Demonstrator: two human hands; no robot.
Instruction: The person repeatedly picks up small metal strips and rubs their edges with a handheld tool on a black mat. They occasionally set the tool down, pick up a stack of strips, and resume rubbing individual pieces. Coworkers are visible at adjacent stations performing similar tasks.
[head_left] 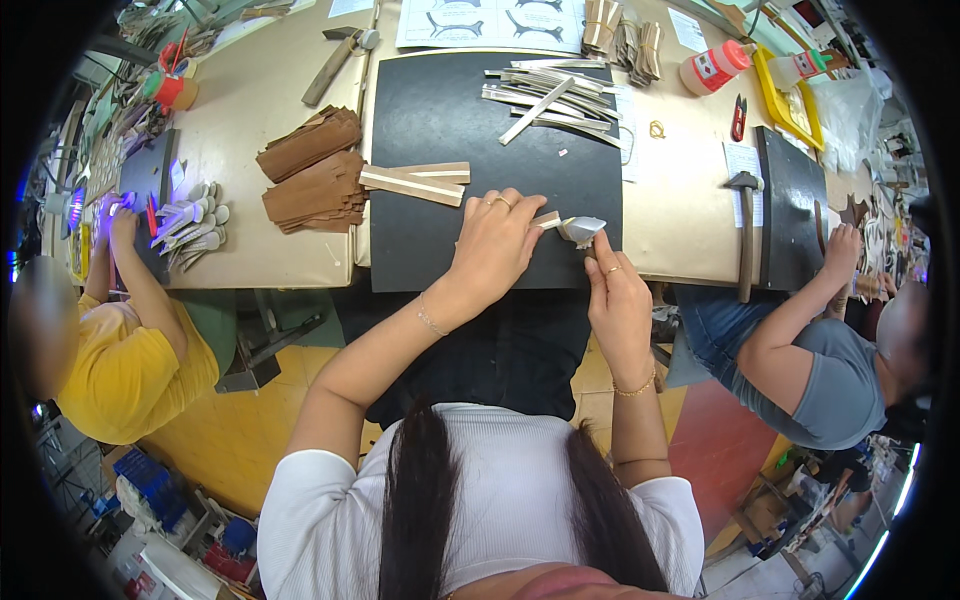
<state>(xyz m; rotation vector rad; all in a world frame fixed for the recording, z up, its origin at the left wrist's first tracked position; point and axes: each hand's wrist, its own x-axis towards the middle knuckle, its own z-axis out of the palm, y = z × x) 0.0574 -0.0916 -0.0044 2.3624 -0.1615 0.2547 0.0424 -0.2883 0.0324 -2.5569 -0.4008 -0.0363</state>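
One pale strip, its near end hidden by the left hand pinched on it, is above the black mat in the head view. The right hand touches a shiny grey piece at the strip's far end, its grip impossible to tell; a drawing sheet runs off the top edge.

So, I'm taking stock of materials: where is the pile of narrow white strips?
In the head view, the pile of narrow white strips lies at the far right corner of the rectangular black mat, beyond the right hand.
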